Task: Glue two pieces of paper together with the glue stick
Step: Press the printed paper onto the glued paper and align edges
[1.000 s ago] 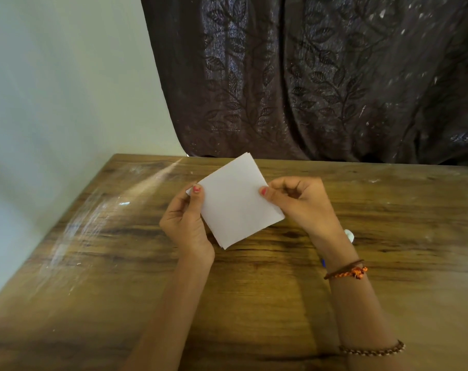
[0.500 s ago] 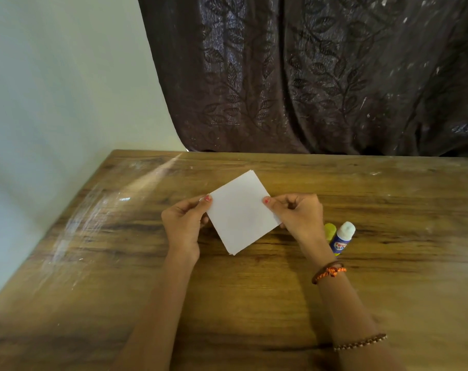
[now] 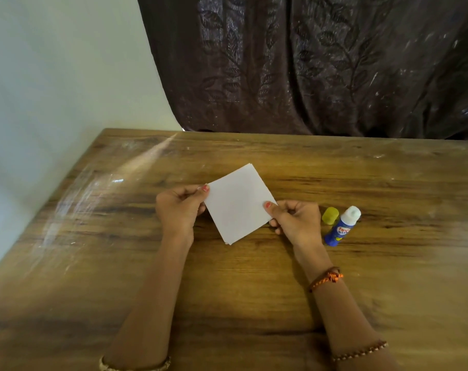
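A: What do the hands do?

B: The left hand (image 3: 180,210) pinches the left edge of the white paper square (image 3: 238,207) between thumb and fingers. The right hand (image 3: 294,222) pinches its right corner the same way. At the near corner I see two layers, so I think both papers are stacked together.

A: And the glue?

B: The blue glue stick (image 3: 341,227) lies uncapped on the wooden table (image 3: 254,277), just right of the right hand, with its yellow cap (image 3: 330,215) beside it.

A: What can go wrong?

B: If the pinch is uneven, the sheets may slide and stick crooked. Also the open stick may dry or roll.
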